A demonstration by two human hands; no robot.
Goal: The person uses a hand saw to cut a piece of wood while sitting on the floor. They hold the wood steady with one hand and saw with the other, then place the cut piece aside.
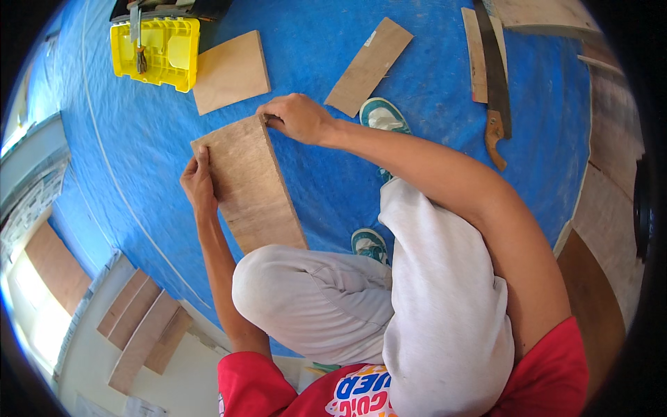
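A rectangular plywood board is held up tilted in front of me, its near end by my left knee. My left hand grips its left edge, thumb lying on the broad face and the other fingers behind it. At the far right corner, my right hand is closed with bent fingers around the edge. Its fingertips are partly hidden, and I cannot tell whether something small is also between them.
A yellow plastic tray with a screwdriver stands far left beside a square plywood piece. Another board lies beyond my shoe. A wooden-handled handsaw rests on wood strips at right. Blue sheeting covers the floor.
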